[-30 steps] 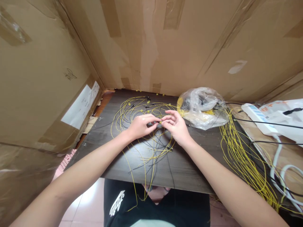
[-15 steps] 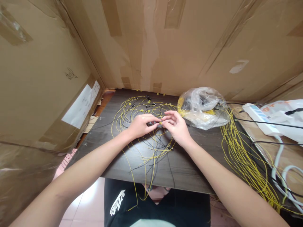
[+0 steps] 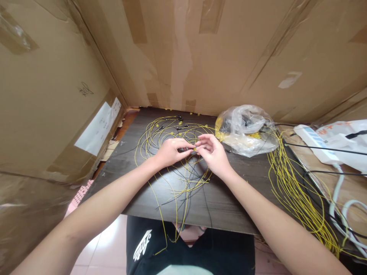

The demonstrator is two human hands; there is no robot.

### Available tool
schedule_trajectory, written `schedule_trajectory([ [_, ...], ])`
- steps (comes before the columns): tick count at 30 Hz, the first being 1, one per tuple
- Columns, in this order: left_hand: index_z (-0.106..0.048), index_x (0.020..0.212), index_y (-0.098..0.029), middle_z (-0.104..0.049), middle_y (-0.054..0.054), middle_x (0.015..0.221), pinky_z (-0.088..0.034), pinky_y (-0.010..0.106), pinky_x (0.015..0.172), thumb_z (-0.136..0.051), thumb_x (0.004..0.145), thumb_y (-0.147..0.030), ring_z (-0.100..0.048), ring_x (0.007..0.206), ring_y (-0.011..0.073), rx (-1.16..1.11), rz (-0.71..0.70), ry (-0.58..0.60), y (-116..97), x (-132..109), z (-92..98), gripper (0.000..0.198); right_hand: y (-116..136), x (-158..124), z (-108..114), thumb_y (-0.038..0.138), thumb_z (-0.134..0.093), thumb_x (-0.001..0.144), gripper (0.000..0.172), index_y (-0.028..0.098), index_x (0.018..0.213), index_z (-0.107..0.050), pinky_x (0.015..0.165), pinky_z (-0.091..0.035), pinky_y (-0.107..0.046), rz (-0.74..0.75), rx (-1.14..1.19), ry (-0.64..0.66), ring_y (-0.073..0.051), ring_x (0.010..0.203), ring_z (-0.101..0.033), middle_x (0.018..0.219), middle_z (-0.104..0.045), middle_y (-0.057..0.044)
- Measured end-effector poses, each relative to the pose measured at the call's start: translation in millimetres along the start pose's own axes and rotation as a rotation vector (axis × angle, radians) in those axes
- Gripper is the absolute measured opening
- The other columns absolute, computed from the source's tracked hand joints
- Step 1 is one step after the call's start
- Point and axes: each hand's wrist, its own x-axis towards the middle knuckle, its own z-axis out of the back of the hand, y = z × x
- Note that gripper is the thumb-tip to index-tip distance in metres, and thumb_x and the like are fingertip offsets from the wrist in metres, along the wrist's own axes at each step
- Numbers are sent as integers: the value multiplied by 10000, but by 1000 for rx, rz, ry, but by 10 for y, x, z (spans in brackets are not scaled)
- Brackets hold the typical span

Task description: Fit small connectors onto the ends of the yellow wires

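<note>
My left hand [image 3: 175,152] and my right hand [image 3: 211,152] meet over the middle of the dark table [image 3: 229,206]. Between their fingertips is a small yellow piece [image 3: 194,149], partly covered. The right thumb and forefinger pinch it. My left thumb and forefinger are closed just beside it, on something dark and mostly hidden, too small to name. Around and under both hands lie loops of thin yellow and black wires [image 3: 187,191]. Several wires end in small black tips [image 3: 178,128] behind the hands, and some hang over the front edge.
A clear plastic bag [image 3: 249,145] with yellow and black contents stands at the back right. A long bundle of yellow wires [image 3: 298,202] runs down the right side. Farther right lies a white power strip [image 3: 315,143]. Cardboard walls [image 3: 177,57] enclose the back and left.
Both hands stay almost in place, fingertips still together. The small yellow piece between them has shifted only very slightly.
</note>
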Motion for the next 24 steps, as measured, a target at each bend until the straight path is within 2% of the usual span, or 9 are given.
schedule_trajectory([
  [9, -800, 1024, -197, -789, 72, 947, -574, 308, 758, -633, 951, -279, -721, 793, 165, 55, -41, 41, 22, -10, -3, 200, 32, -7, -7, 256, -704, 770, 324, 233, 1062, -566, 736, -565, -358, 0, 9, -24, -149, 717, -630, 929, -655, -21],
  [15, -786, 1027, -183, -780, 60, 896, -566, 286, 726, -645, 942, -278, -699, 733, 145, 22, 4, 28, -3, -7, -10, 190, 44, 18, 10, 270, -717, 753, 331, 233, 1045, -565, 732, -580, -356, -78, 90, -21, -148, 718, -643, 911, -664, -11],
  [24, -781, 1030, -181, -784, 58, 910, -560, 282, 733, -650, 934, -264, -696, 731, 140, 6, -9, 11, -2, -7, -28, 183, 44, 33, 5, 282, -724, 733, 320, 221, 1017, -589, 694, -576, -332, -128, 156, -42, -143, 712, -642, 895, -675, -10],
])
